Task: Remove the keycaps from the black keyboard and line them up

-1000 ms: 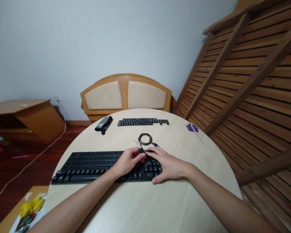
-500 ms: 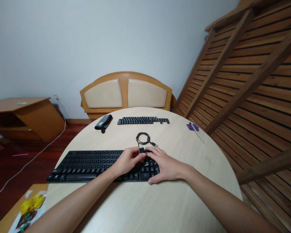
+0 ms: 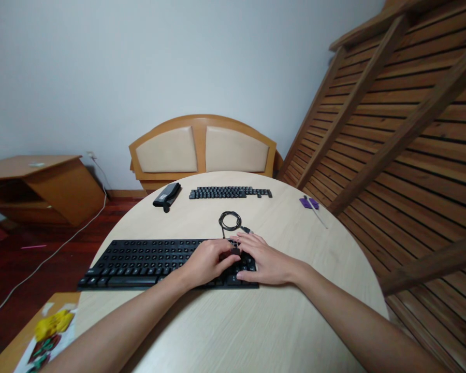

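With twelve o'clock pointing away from the person, the round table (image 3: 225, 331) takes up the middle. On its near side the black keyboard (image 3: 140, 257) lies with its long axis running from nine to three o'clock; bare switch positions fill much of its far rows. At twelve, near the far rim, loose keycaps (image 3: 221, 192) stand in a block parallel to it.

Both hands are over the keyboard's three-o'clock end. The left hand (image 3: 207, 261) comes in from seven, thumb and fingers drawn narrow, pinching a small wire puller. The right hand (image 3: 266, 261) comes in from four, thumb and fingers spread wide around that end of the keyboard, apparently resting on it.

The black cable (image 3: 241, 223) lies coiled just beyond the fingers, at twelve.

Smallest is the wire puller (image 3: 235, 251), over the number keys between the hands: at about two to three o'clock from the left hand, ten from the right. The left is nearer, being in contact. Thin wires show at the handle's twelve-o'clock side; whether the right fingertips touch them cannot be told.
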A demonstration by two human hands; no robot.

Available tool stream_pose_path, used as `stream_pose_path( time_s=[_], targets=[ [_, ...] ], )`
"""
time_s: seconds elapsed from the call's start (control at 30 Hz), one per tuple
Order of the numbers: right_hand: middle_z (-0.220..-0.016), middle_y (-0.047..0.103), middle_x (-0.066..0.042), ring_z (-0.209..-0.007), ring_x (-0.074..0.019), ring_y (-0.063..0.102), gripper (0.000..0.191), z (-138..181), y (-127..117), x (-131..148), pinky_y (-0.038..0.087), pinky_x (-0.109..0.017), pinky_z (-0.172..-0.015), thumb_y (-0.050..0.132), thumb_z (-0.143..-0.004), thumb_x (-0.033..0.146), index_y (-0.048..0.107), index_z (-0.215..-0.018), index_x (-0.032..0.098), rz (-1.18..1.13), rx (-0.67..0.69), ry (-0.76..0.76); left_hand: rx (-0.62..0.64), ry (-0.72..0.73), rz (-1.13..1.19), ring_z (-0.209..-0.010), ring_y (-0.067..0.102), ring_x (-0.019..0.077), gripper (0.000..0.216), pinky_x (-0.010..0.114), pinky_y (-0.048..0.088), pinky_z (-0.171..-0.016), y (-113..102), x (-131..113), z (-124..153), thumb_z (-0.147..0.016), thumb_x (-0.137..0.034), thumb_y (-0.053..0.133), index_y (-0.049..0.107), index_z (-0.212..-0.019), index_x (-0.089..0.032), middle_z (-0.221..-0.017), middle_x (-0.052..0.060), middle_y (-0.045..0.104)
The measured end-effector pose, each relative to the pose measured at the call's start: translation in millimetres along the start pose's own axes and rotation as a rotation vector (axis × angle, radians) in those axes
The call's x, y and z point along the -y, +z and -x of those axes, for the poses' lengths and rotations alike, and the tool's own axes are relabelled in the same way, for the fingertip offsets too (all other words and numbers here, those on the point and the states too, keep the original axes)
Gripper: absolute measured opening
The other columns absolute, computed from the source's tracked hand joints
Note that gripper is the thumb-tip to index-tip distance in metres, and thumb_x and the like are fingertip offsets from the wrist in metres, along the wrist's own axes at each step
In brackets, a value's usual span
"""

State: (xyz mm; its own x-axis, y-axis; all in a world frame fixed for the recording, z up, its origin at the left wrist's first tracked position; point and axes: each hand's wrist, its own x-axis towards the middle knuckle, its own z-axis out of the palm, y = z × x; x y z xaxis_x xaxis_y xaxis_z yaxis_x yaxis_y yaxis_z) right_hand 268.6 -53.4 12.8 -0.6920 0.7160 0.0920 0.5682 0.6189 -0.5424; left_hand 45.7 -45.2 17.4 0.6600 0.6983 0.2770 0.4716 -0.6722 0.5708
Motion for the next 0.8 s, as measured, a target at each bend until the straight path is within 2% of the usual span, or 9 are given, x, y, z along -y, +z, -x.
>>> stream_pose_path(
  time_s=[0.13, 0.23, 0.4, 0.57, 0.67, 0.8],
  targets=[
    [-0.149, 0.046, -0.010, -0.142, -0.0270, 0.033, 0.027, -3, 3, 1, 0.020, -0.053, -0.118, 0.061, -0.090, 0.042, 0.064, -0.106, 0.021, -0.010, -0.076, -0.025, -0.031, -0.111, 0.073, -0.064, 0.054, 0.0151, 0.029, 0.024, 0.037, -0.059, 3, 4, 0, -0.093, -0.036, 0.054, 0.067, -0.079, -0.015, -0.071, 0.003, 0.065],
    [-0.144, 0.051, -0.010, -0.137, -0.0264, 0.040, 0.019, -6, 5, 2, 0.027, -0.052, -0.115, 0.062, -0.090, 0.035, 0.065, -0.102, 0.021, -0.037, -0.129, -0.036, -0.028, -0.176, 0.150, -0.060, 0.052, 0.0141, 0.031, 0.024, 0.035, -0.056, 4, 4, 0, -0.093, -0.038, 0.054, 0.068, -0.079, -0.014, -0.068, 0.002, 0.065],
    [-0.139, 0.056, -0.009, -0.133, -0.0248, 0.046, 0.012, -9, 7, 4, 0.034, -0.045, -0.113, 0.065, -0.088, 0.031, 0.066, -0.093, 0.020, -0.089, -0.167, -0.068, -0.028, -0.186, 0.285, -0.063, 0.054, 0.0146, 0.030, 0.024, 0.039, -0.059, 5, 6, 0, -0.092, -0.039, 0.054, 0.068, -0.083, -0.014, -0.072, 0.003, 0.066],
    [-0.136, 0.058, -0.010, -0.130, -0.0239, 0.049, 0.012, -9, 10, 0, 0.036, -0.044, -0.110, 0.062, -0.091, 0.032, 0.065, -0.091, 0.021, -0.105, -0.205, -0.034, -0.072, -0.293, 0.612, -0.060, 0.056, 0.0139, 0.034, 0.025, 0.045, -0.059, 11, 12, -5, -0.089, -0.048, 0.057, 0.059, -0.082, -0.014, -0.066, 0.001, 0.061],
    [-0.136, 0.058, -0.010, -0.130, -0.0232, 0.049, 0.010, -9, 11, -2, 0.037, -0.043, -0.109, 0.063, -0.089, 0.031, 0.064, -0.092, 0.021, -0.120, -0.213, -0.038, -0.082, -0.294, 0.635, -0.059, 0.055, 0.0127, 0.037, 0.024, 0.046, -0.059, 13, 14, -6, -0.087, -0.051, 0.059, 0.058, -0.079, -0.014, -0.064, -0.001, 0.060],
    [-0.131, 0.060, -0.010, -0.124, -0.0239, 0.053, 0.016, -9, 9, -2, 0.039, -0.042, -0.106, 0.071, -0.083, 0.030, 0.063, -0.093, 0.021, -0.158, -0.214, -0.061, -0.092, -0.292, 0.612, -0.063, 0.058, 0.0136, 0.037, 0.025, 0.048, -0.061, 12, 15, -5, -0.088, -0.051, 0.059, 0.061, -0.084, -0.014, -0.072, 0.001, 0.065]
  ],
)
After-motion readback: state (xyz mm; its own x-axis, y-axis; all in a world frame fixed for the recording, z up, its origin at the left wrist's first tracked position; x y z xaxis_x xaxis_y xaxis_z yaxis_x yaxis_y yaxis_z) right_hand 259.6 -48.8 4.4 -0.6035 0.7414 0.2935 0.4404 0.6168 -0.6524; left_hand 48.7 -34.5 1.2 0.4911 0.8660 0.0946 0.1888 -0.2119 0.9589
